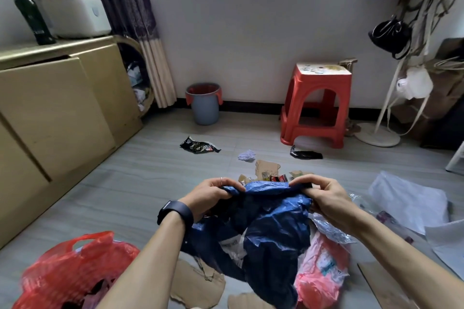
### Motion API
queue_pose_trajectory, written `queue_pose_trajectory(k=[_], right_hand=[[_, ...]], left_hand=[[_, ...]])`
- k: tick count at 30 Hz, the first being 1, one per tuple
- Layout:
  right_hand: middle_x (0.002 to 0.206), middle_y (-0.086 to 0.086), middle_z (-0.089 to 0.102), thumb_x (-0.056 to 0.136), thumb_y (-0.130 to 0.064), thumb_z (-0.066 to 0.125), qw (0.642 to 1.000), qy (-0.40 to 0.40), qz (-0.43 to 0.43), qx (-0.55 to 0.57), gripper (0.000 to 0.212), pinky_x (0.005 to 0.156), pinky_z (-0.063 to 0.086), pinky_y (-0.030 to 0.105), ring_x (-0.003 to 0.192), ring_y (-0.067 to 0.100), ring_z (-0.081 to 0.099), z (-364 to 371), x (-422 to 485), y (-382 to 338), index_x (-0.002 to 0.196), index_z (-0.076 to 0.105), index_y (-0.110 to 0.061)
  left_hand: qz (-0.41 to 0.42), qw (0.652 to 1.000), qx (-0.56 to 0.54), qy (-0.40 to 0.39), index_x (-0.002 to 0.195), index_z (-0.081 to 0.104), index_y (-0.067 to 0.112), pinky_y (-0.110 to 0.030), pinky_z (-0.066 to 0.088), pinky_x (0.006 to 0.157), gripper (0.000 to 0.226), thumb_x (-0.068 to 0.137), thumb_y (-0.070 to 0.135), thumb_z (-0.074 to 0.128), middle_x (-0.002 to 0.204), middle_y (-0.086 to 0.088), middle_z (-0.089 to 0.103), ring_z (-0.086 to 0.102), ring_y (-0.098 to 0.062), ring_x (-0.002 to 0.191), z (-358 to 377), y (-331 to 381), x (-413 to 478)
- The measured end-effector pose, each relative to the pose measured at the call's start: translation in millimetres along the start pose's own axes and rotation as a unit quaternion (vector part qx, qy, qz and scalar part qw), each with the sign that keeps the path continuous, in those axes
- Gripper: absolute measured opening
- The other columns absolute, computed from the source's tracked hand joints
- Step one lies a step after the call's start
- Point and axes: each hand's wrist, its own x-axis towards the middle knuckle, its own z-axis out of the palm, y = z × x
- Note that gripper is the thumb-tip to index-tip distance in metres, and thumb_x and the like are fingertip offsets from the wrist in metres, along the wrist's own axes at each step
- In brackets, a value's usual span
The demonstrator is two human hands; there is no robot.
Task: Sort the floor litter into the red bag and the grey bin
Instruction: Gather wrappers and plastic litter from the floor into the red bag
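Both hands raised mid-frame: L hand [213, 195] & R hand [324, 195] each pinch the top edge of a crumpled blue plastic bag [273, 221], fingers curled tight on it. Red bag [72, 266] lies open on the floor, near left. Grey bin [204, 105], red liner, stands by the far wall; black wrapper [198, 145] on the floor between.

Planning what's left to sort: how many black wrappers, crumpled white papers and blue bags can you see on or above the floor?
black wrappers: 2
crumpled white paper: 1
blue bag: 1
Total: 4
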Motion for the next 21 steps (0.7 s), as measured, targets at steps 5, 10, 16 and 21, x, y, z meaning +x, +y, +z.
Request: queue_pose_trajectory(k=[5, 10, 16, 21], right_hand=[[0.094, 0.02, 0.07, 0.081, -0.01, 0.066, 0.999, -0.041, 0.024, -0.017, 0.018, 0.063, 0.041, 0.03, 0.069, 0.022, 0.05, -0.1, -9.1, -11.4, 0.093, 0.08, -0.013], [0.107, 0.008, 0.075, 0.087, -0.011, 0.073, 0.998, -0.027, 0.004, -0.065, 0.038, 0.087, 0.055, 0.043, 0.095, 0.024, 0.072, -2.0, -11.8, -8.2, 0.117, 0.069, -0.032], [0.107, 0.019, 0.073, 0.079, -0.002, 0.075, 0.996, -0.069, 0.061, -0.009, 0.03, 0.084, 0.059, 0.039, 0.094, 0.032, 0.071, -2.8, -13.7, -7.0, 0.109, 0.072, -0.004], [0.09, 0.019, 0.073, 0.073, -0.017, 0.078, 0.997, -0.049, 0.061, -0.017, 0.034, 0.052, 0.045, 0.024, 0.068, 0.022, 0.064, 3.7, -11.6, -5.7, 0.105, 0.071, -0.009]], left_hand=[[-0.03, 0.998, 0.033, -0.04, 0.104, 0.075, 0.01, -0.014, 0.046, 0.058, 0.028, 0.079, 0.014, 0.063, 0.091, 0.009, 0.073, 0.063, -0.001, 0.068, 0.6, 7.4, -7.6], [0.005, 0.999, 0.04, 0.002, 0.109, 0.068, 0.014, -0.023, 0.053, 0.064, 0.032, 0.085, -0.007, 0.065, 0.094, -0.012, 0.068, 0.064, -0.017, 0.073, -6.3, 0.4, -7.1], [0.011, 0.993, 0.114, 0.012, 0.092, 0.072, 0.016, -0.039, 0.056, 0.085, 0.034, 0.078, -0.013, 0.065, 0.088, -0.012, 0.07, 0.065, -0.021, 0.08, -10.1, -5.6, -4.7], [0.038, 0.977, 0.203, 0.051, 0.083, 0.063, 0.02, -0.019, 0.046, 0.051, 0.021, 0.085, -0.001, 0.063, 0.064, 0.002, 0.06, 0.054, -0.011, 0.055, -6.3, -4.2, -7.6]])
